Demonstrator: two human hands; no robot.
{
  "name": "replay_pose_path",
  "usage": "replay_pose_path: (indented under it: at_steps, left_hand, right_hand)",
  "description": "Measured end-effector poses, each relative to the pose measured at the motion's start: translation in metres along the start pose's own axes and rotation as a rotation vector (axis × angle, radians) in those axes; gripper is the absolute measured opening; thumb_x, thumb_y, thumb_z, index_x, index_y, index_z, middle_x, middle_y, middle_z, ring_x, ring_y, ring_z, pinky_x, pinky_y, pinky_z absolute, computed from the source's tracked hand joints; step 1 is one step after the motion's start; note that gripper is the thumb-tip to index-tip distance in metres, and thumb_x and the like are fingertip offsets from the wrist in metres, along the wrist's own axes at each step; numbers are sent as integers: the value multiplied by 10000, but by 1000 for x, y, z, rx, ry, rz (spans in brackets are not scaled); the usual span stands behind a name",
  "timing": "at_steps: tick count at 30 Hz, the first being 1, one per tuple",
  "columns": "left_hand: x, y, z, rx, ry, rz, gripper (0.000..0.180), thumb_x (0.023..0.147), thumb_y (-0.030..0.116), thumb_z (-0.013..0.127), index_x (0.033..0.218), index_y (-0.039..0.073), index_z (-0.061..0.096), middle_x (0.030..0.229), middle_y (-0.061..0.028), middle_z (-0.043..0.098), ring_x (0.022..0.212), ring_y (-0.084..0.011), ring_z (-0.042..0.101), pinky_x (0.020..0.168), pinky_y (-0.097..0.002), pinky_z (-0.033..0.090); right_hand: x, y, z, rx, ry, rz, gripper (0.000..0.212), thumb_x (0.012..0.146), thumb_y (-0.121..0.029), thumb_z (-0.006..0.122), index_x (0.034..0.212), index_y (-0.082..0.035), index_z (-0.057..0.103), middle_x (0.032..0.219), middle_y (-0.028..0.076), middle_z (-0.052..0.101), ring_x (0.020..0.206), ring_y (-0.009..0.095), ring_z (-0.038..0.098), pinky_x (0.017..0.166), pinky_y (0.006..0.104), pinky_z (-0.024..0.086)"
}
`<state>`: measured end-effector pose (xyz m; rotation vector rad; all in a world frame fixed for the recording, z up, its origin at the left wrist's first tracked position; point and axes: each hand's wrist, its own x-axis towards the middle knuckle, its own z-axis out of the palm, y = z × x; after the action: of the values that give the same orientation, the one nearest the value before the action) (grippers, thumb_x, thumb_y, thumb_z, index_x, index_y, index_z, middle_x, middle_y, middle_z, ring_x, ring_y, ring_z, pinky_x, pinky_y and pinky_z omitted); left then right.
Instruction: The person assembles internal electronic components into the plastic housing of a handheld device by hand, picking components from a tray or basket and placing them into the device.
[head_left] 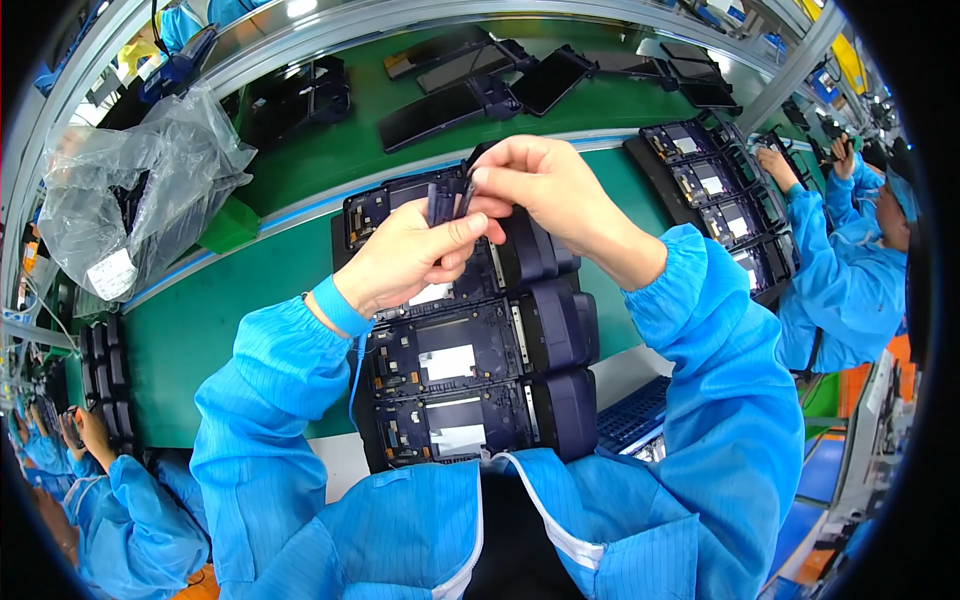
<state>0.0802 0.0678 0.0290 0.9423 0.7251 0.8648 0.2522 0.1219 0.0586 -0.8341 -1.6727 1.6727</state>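
My left hand [405, 258] is closed around a small bunch of narrow black plastic pieces [445, 203], whose ends stick up past the thumb. Close against it, my right hand [548, 190] pinches a black piece at the bunch's right side. The pieces' exact kind is too small to tell. Both hands are above a row of open black device housings [490, 392], which show circuit parts, white labels and bulky rounded ends on the right. The farthest housings are partly hidden by my hands. A blue band [338, 306] with a cord circles my left wrist.
Several dark flat-screen units [550, 82] lie on the green shelf behind. A clear plastic bag [150, 190] hangs at the left. More housings [715, 190] stand at the right beside a co-worker [850, 270]. Another person [125, 510] works at the lower left. A blue tray [635, 415] lies near my right elbow.
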Motion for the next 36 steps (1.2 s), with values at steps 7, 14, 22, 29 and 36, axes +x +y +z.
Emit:
replay_pose_path:
  at_steps: [7, 14, 22, 29, 36]
  left_hand:
    - [-4, -6, -1, 48, 322, 18, 279, 831, 124, 624, 1068, -6, 554, 817, -70, 578, 487, -27, 361, 398, -160, 262]
    - [-11, 0, 8, 149, 344, -7, 237, 805, 134, 645, 985, -13, 602, 736, -31, 590, 520, -28, 399, 420, -181, 287]
    - [-31, 12, 10, 822, 367, 149, 242, 775, 134, 681, 974, 8, 628, 853, -21, 625, 765, -92, 549, 693, -220, 432]
    - [-40, -24, -10, 1304, 196, 280, 324, 634, 180, 776, 789, -18, 572, 1240, -199, 478, 1098, -366, 496, 880, -375, 438]
    - [-35, -17, -11, 1212, 161, 299, 306, 624, 130, 786, 699, -18, 529, 1248, -195, 454, 1082, -357, 511, 832, -360, 461]
  right_hand:
    - [-4, 6, -11, -23, 206, 103, 173, 867, -145, 558, 935, 14, 556, 835, 101, 616, 757, 167, 621, 702, 267, 495]
    - [-16, 5, -16, -658, 141, -430, 133, 790, -130, 603, 844, -9, 617, 814, 80, 641, 793, 204, 616, 678, 319, 482]
    - [-49, -27, -28, -1053, 210, -293, 117, 729, -99, 664, 809, -17, 641, 755, 78, 631, 685, 183, 590, 602, 288, 454]
    - [-49, 4, -48, -19, 88, 448, 154, 811, -159, 647, 832, -20, 585, 848, 82, 622, 756, 158, 594, 633, 282, 484]
    - [-40, 0, -39, 40, 211, 351, 160, 827, -161, 629, 886, -21, 579, 881, 75, 610, 745, 147, 587, 631, 279, 492]
